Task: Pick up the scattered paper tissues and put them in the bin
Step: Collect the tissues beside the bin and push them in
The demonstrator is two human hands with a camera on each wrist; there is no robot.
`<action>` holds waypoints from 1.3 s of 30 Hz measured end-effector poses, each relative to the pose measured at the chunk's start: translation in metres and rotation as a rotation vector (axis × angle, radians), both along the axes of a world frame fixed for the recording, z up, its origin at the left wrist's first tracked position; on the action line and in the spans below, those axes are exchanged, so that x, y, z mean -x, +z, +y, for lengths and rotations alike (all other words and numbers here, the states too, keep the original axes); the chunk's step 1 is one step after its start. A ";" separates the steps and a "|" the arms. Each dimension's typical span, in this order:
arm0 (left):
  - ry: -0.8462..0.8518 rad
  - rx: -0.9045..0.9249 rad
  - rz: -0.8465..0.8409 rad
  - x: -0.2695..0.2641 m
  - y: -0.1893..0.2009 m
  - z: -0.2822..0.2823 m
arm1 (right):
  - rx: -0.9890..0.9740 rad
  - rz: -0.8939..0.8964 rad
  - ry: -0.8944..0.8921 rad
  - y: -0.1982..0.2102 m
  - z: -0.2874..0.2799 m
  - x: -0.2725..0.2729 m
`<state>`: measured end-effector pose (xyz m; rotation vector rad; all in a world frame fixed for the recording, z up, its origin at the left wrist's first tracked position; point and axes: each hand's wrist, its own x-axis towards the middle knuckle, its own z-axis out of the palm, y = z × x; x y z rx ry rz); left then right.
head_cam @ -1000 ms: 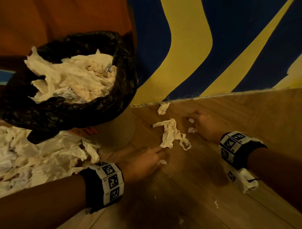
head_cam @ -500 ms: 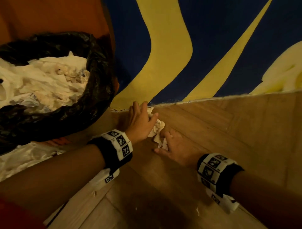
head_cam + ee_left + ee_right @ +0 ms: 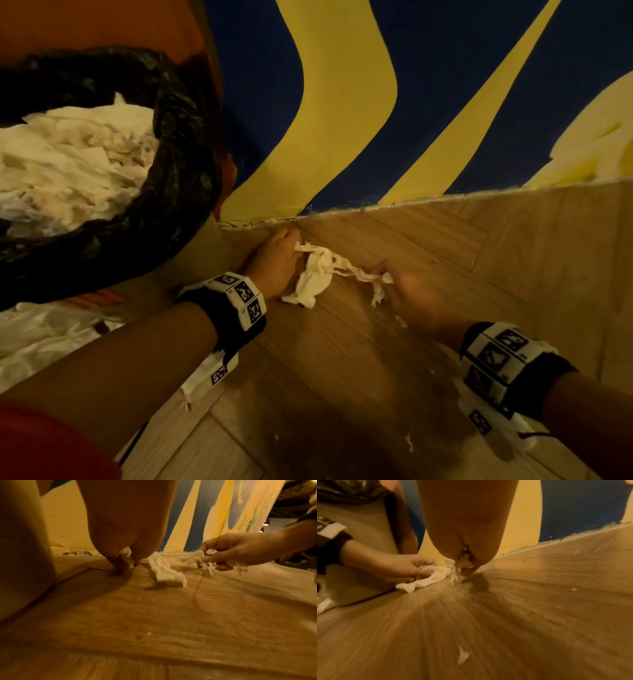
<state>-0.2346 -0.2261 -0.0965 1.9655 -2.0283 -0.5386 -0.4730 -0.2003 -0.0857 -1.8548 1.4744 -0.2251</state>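
Note:
A crumpled white tissue (image 3: 317, 274) lies stretched on the wooden floor near the wall, between my two hands. My left hand (image 3: 274, 260) grips its left end, fingers curled round the paper (image 3: 426, 570). My right hand (image 3: 404, 287) pinches the torn right end, with shreds of tissue (image 3: 208, 564) hanging from the curled fingers. The bin (image 3: 185, 161), lined with a black bag and heaped with white tissues (image 3: 72, 164), stands at the left, just beside my left hand.
A painted blue and yellow wall (image 3: 342, 120) meets the floor right behind the hands. More white tissues (image 3: 37, 335) lie on the floor at the bin's foot, lower left. Small paper scraps (image 3: 462, 657) dot the wooden floor (image 3: 342, 394) in front of me.
Both hands closed in on the tissue near the wall. Since half a second ago they have drawn apart, pulling the tissue out into a strip, and the right hand has slid right.

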 end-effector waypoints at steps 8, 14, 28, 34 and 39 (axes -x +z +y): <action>0.089 -0.040 0.317 -0.002 0.029 0.016 | 0.069 -0.214 -0.166 0.029 -0.018 0.003; 0.144 -0.023 0.583 0.030 0.100 0.049 | 0.030 -0.552 -0.351 0.088 -0.028 -0.011; -0.158 0.529 0.366 -0.022 0.265 0.126 | 0.247 -0.717 0.196 0.260 -0.002 -0.138; 0.086 0.679 0.176 -0.110 0.284 0.130 | 0.332 -0.535 0.386 0.273 0.011 -0.208; 0.283 0.265 0.002 -0.142 0.257 0.130 | 0.560 -0.305 0.489 0.248 0.018 -0.248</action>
